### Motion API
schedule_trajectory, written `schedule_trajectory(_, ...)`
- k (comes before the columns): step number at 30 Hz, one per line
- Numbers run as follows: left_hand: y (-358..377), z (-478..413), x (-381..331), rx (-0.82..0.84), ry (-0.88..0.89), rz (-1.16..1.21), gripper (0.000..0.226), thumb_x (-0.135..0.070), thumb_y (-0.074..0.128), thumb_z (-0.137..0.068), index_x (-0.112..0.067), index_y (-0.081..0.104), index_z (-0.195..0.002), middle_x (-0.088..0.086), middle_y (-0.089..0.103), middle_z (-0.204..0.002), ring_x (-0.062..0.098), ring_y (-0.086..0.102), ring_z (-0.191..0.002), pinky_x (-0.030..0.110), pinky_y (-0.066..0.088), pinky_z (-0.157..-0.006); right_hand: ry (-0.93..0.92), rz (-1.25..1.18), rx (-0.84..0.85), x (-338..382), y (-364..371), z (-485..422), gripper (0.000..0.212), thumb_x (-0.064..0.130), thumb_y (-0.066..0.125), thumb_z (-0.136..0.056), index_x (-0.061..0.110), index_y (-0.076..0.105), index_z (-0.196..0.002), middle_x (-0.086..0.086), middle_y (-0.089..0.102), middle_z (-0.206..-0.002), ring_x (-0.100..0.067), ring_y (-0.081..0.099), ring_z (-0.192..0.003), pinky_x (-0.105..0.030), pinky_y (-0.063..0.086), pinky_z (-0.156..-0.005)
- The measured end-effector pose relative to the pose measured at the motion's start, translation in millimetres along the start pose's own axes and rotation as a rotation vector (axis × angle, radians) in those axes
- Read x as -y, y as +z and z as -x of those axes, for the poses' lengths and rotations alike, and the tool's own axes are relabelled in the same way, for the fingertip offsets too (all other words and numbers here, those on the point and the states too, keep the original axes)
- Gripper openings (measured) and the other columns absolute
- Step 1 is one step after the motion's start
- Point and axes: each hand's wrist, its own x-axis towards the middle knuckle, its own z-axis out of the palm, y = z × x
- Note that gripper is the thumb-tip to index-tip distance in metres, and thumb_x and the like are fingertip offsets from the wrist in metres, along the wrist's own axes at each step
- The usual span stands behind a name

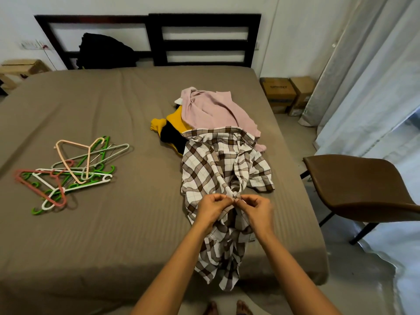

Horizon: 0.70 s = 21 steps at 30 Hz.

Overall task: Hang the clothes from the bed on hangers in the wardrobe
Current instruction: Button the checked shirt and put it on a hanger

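you are pinching the plaid shirt (216, 164), lying on the bed (113, 223), in the curled fingertips of your left hand (212, 209) and right hand (256, 209), while the hangers (70, 169) and pink garment (211, 108) are lying unused, nothing hung yet.

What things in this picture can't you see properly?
Head view:
What the left hand and right hand pinch on the checked shirt: too small, fingertips cover it.
The yellow garment and black garment: mostly buried under the pink garment and the shirt.
The dark bundle at the headboard: too dark to identify.
The chair: cut off by the right edge.
The wardrobe: out of frame.
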Motion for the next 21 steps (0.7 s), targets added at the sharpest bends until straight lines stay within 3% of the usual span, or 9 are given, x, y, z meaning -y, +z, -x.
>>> schedule_trajectory(6, -2.6, -0.8, -3.0, -0.032, 0.030, -0.111, 0.011, -0.022, 0.073, -0.078, -0.011, 0.074, -0.079, 0.005, 0.073, -0.080, 0.021, 0.069, -0.085, 0.039, 0.055, -0.085, 0.026, -0.055, 0.072, 4.9, -3.0, 1.9, 0.011, 0.008, 0.076, -0.075, 0.007, 0.075, -0.086, -0.005, 0.074, -0.079, -0.016, 0.071, -0.076, -0.026, 0.056, -0.073)
schedule_trajectory(10, -4.7, -3.1, -2.5, -0.067, 0.064, -0.211, 0.013, -0.023, 0.074, -0.077, -0.010, 0.073, -0.077, 0.003, 0.072, -0.079, 0.017, 0.068, -0.079, 0.031, 0.055, -0.075, -0.040, -0.003, 0.081, 9.8, -1.1, 8.0, 0.014, 0.009, 0.069, -0.083, 0.022, 0.073, -0.079, 0.000, 0.073, -0.075, -0.012, 0.069, -0.072, -0.022, 0.056, -0.066)
schedule_trajectory(14, -9.3, -2.1, -3.0, -0.079, 0.100, -0.341, 0.013, -0.022, 0.074, -0.077, -0.010, 0.074, -0.081, 0.000, 0.071, -0.078, 0.007, 0.063, -0.071, 0.014, 0.045, -0.061, 0.068, -0.045, 0.112, 10.1, 1.9, 9.1, 0.022, 0.005, 0.056, -0.091, 0.003, 0.070, -0.075, -0.017, 0.066, -0.068, -0.028, 0.063, -0.058, -0.034, 0.055, -0.051)
schedule_trajectory(18, -8.4, -1.1, -5.7, -0.086, 0.117, -0.423, 0.012, -0.023, 0.073, -0.077, -0.012, 0.074, -0.077, 0.000, 0.071, -0.073, 0.005, 0.060, -0.064, 0.017, 0.045, -0.058, 0.130, -0.095, 0.083, 15.3, 4.1, 11.5, 0.010, 0.003, 0.064, -0.086, -0.001, 0.070, -0.080, -0.014, 0.066, -0.063, -0.021, 0.061, -0.052, -0.028, 0.053, -0.049)
schedule_trajectory(21, -8.2, -0.3, -7.4, -0.064, 0.074, -0.410, 0.017, -0.026, 0.070, -0.080, -0.012, 0.073, -0.073, -0.005, 0.063, -0.057, 0.001, 0.052, -0.050, 0.016, 0.039, -0.048, 0.095, -0.043, 0.051, 15.1, 6.6, 12.7, 0.006, 0.011, 0.071, -0.082, 0.008, 0.072, -0.077, -0.010, 0.070, -0.067, -0.020, 0.065, -0.058, -0.031, 0.056, -0.056)
